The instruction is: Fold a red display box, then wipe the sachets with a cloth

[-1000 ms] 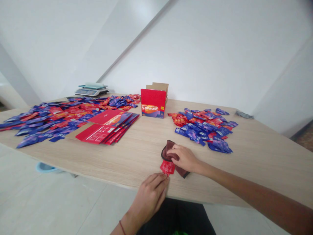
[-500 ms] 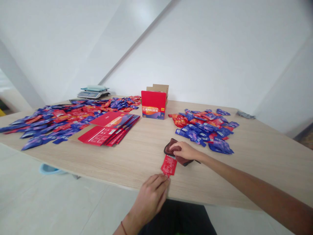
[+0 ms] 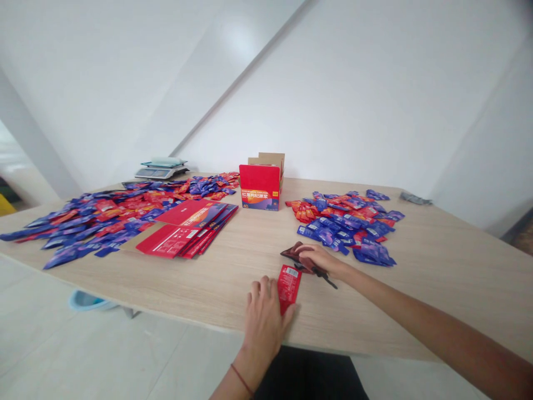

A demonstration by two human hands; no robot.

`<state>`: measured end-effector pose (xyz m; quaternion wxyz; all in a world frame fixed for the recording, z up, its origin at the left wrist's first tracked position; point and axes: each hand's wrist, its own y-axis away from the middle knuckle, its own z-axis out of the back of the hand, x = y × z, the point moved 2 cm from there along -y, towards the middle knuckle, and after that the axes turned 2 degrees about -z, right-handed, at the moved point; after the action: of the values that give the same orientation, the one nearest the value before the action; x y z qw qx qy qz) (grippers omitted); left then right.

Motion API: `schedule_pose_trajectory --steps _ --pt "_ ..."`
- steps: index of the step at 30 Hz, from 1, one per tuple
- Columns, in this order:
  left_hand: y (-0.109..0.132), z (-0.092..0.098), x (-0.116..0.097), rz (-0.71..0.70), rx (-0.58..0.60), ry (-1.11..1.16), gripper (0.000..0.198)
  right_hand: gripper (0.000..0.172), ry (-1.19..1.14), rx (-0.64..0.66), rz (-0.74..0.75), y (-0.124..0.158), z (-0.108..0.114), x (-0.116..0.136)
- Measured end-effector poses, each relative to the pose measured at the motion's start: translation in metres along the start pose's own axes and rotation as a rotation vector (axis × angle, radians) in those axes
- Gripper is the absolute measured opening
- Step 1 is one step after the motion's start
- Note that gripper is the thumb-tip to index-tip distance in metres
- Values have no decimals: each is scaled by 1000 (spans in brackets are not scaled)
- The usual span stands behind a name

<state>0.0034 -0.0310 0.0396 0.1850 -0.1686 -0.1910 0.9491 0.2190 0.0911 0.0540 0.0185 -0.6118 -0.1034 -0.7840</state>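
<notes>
Currently the red sachet [image 3: 289, 282] lies flat on the desk [image 3: 225, 278] close to its front edge, its barcode end pointing away from the person; the left hand [image 3: 265, 308] is spread over its left side, fingers fanned and thumb set apart near the sachet's near end, seemingly touching rather than pinching it; the right hand [image 3: 317, 259] has its fingers bunched around the brown cloth [image 3: 290, 253], just beyond the sachet's far end; whether the cloth rests on the desk or hangs slightly above it is hard to tell. With so loose a touch, the sachet could slide or turn if the cloth dragged across it, and a pull toward the person might carry it over the front edge, which is near; pressing hard with the bunched cloth could crease the thin pouch or strain its seal; the cloth's dangling dark edge could catch the sachet's corner and flip it. Beyond the right hand spreads the right-hand pile of red and blue sachets [image 3: 345, 219], near enough that a wide sweep of the forearm might scatter its front pouches; the flattened cartons [image 3: 183, 230] and the upright red carton [image 3: 260, 189] stand farther off, so a knock there looks less likely.
</notes>
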Motion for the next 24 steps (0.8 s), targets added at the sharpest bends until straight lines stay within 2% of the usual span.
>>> schedule_pose_trajectory --steps 3,6,11,14,16,19,21,24 --pt "-2 -5 -6 70 78 -1 35 34 -113 -8 -28 1 1 -1" --pt "-4 -7 -3 104 129 81 28 30 -148 -8 -22 1 2 -1" --pt "-9 -9 19 138 91 263 62 27 -207 6 -47 4 1 -1" --pt "-10 -6 33 135 51 340 70 29 -261 31 -59 7 1 0" --pt "-8 0 41 86 0 307 72 30 -270 29 -66 8 1 1" --pt "-4 10 49 -91 -48 150 73 27 -273 19 -78 9 1 2" --pt "0 16 53 -227 -15 26 65 26 -277 24 -72 9 1 2" --pt "5 20 56 -368 64 -117 41 26 -274 41 -42 8 1 1"
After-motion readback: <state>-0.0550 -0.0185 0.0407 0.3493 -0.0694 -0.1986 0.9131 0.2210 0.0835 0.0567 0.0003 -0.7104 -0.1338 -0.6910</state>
